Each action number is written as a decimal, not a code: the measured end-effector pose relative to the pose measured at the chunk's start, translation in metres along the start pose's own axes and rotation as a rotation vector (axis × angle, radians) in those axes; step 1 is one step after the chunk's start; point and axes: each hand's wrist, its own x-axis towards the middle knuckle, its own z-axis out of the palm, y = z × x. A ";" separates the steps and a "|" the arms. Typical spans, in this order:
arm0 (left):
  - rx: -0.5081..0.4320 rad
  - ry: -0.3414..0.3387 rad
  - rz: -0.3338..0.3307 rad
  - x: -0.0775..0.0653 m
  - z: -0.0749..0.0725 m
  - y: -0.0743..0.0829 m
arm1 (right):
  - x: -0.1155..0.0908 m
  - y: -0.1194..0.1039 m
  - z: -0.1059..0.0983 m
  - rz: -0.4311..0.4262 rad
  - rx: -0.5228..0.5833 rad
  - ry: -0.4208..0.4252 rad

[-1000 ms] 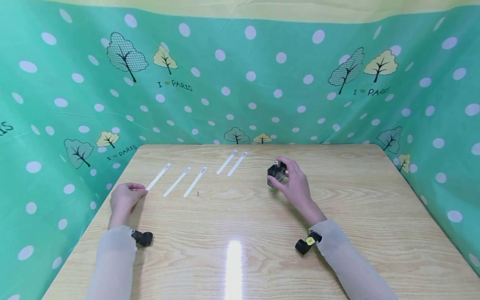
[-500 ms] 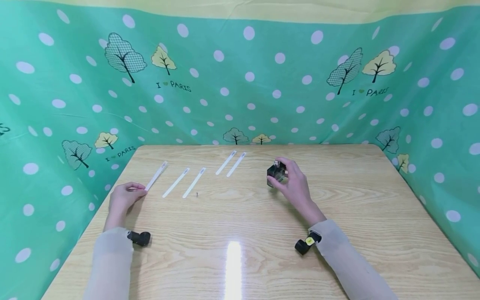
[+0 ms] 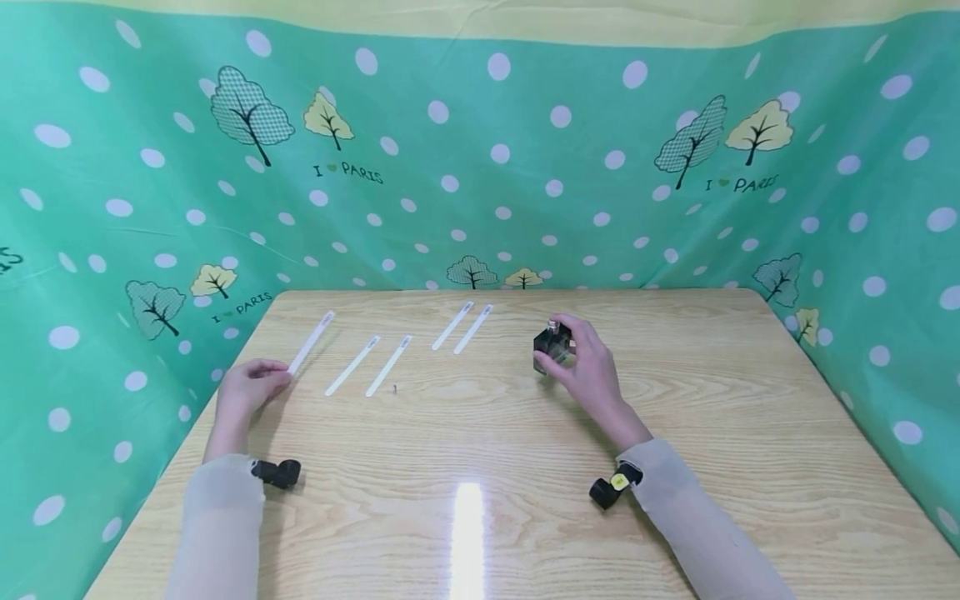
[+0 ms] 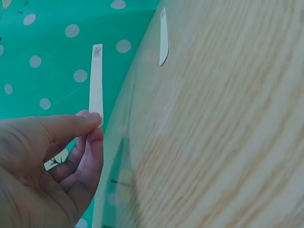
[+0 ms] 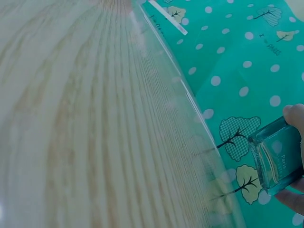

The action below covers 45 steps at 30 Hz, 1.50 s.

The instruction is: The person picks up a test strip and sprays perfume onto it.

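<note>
At the table's left side, my left hand (image 3: pixel 250 393) pinches a white paper perfume test strip (image 3: pixel 311 343) by its lower end, between thumb and fingers. The left wrist view shows this strip (image 4: pixel 96 78) upright above the fingertips, a small printed mark near its top. My right hand (image 3: pixel 592 375) grips a dark glass perfume bottle (image 3: pixel 551 343) right of centre, thumb on one side and fingers round the other. Its silver spray neck shows at the top. In the right wrist view the bottle (image 5: pixel 280 154) appears as clear, thick-walled glass, partly cut off by the frame edge.
Two test strips (image 3: pixel 388 367) lie slanted right of my left hand. Two others (image 3: pixel 472 330) lie farther back near the middle. A tiny unidentified piece (image 3: pixel 395 388) lies beside the nearer pair. Green printed cloth (image 3: pixel 480 183) encloses the back and sides of the wooden table (image 3: pixel 720 375).
The left hand has lifted its test strip off the table, the strip's far end rising and shifting slightly left. The right hand and the perfume bottle have stayed in place.
</note>
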 end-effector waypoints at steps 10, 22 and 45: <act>-0.099 -0.031 0.020 -0.001 0.004 0.009 | 0.000 -0.002 0.000 -0.007 0.005 -0.002; -0.215 -0.113 0.061 -0.007 0.021 0.027 | 0.000 -0.002 0.000 -0.004 0.003 -0.004; -0.249 -0.227 0.165 -0.012 0.059 0.059 | -0.001 -0.004 0.000 -0.023 0.002 0.015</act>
